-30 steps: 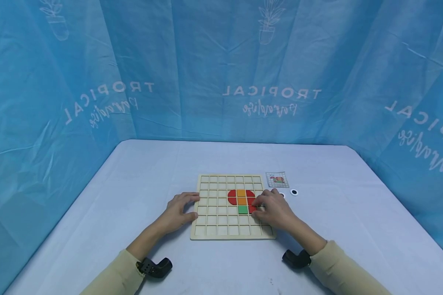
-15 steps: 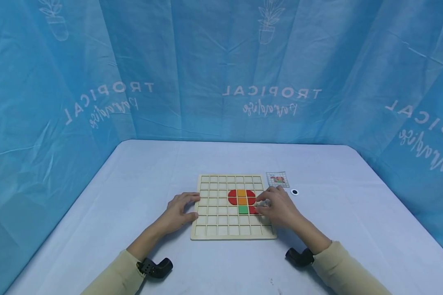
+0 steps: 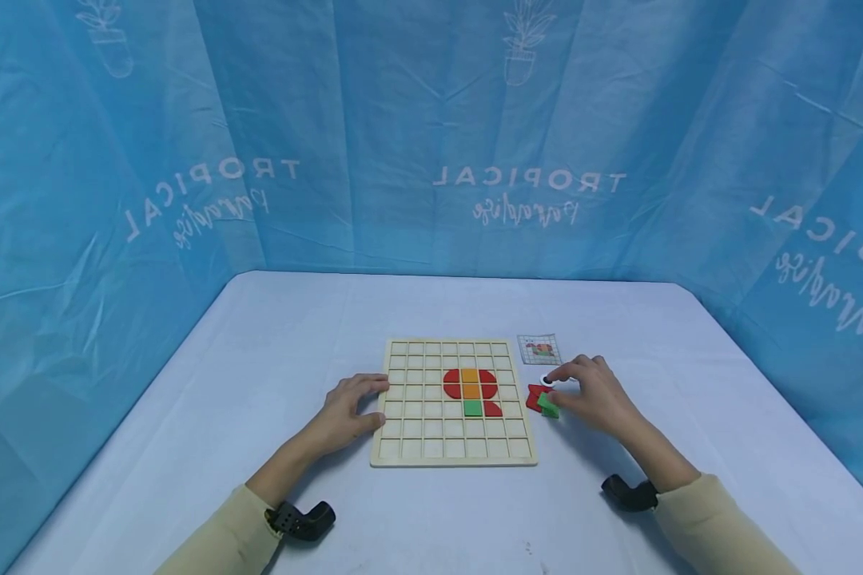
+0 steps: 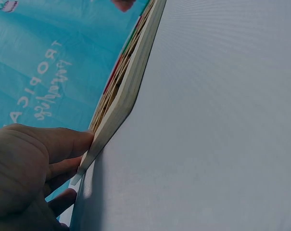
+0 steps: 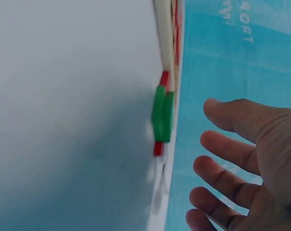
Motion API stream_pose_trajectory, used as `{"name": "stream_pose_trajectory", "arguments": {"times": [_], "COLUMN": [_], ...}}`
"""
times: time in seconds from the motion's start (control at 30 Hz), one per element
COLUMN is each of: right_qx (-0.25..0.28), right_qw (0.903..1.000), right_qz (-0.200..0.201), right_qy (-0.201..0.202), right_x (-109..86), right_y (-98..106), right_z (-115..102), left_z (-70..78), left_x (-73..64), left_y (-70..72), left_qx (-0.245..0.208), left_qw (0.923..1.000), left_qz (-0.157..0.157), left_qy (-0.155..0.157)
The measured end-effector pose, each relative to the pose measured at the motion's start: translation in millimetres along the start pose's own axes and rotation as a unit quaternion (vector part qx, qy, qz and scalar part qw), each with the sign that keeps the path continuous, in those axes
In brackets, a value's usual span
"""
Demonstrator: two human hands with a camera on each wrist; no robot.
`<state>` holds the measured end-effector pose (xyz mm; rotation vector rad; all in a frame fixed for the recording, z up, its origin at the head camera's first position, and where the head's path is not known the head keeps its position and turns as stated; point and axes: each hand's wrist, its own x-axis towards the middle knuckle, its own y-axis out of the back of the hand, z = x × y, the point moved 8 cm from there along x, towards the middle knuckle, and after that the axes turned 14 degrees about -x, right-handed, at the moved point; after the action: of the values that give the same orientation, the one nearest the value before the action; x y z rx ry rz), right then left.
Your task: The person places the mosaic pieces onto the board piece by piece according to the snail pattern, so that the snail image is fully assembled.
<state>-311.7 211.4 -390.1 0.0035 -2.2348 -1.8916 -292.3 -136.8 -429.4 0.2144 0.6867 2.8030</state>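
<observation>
My left hand point(image 3: 341, 415) rests at the left edge of a wooden grid board point(image 3: 420, 453), thumb and fingertips against its rim. In the left wrist view the thumb touches the board's side. On the grid, red rounded tiles point(image 3: 452, 390) flank orange squares point(image 3: 470, 390); below are a green square point(image 3: 472, 408) and a red rounded tile point(image 3: 492, 409). Right of the board, loose green tiles point(image 3: 549, 406) lie over red tiles point(image 3: 534, 396). My right hand point(image 3: 595, 397) hovers by this pile, fingers spread and holding nothing in the right wrist view.
A picture card point(image 3: 539, 349) lies beyond the pile, near the board's upper right corner. A white round piece with a black centre point(image 3: 546, 381) sits between card and pile, partly behind my right fingers. Blue curtains point(image 3: 431, 144) surround the white table point(image 3: 295, 335).
My right hand has left the red tile on the board and moved right to the loose pile, which now shows. My left hand has stayed at the board's edge.
</observation>
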Motion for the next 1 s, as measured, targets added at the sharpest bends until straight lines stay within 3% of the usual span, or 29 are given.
{"name": "stream_pose_trajectory", "arguments": {"times": [0.37, 1.0], "right_qx": [-0.012, -0.022], "right_qw": [0.9993, 0.9995], "right_qz": [-0.034, -0.015], "right_qy": [0.008, 0.013], "right_x": [-2.2, -4.2], "right_y": [-14, -13], "right_z": [7, 3], "left_z": [-1.6, -1.8], "left_x": [0.5, 0.0], "left_y": [-0.5, -0.7], "left_qx": [-0.001, -0.009], "left_qw": [1.0, 1.0], "left_qz": [0.0, -0.002], "left_qy": [0.003, 0.0]}}
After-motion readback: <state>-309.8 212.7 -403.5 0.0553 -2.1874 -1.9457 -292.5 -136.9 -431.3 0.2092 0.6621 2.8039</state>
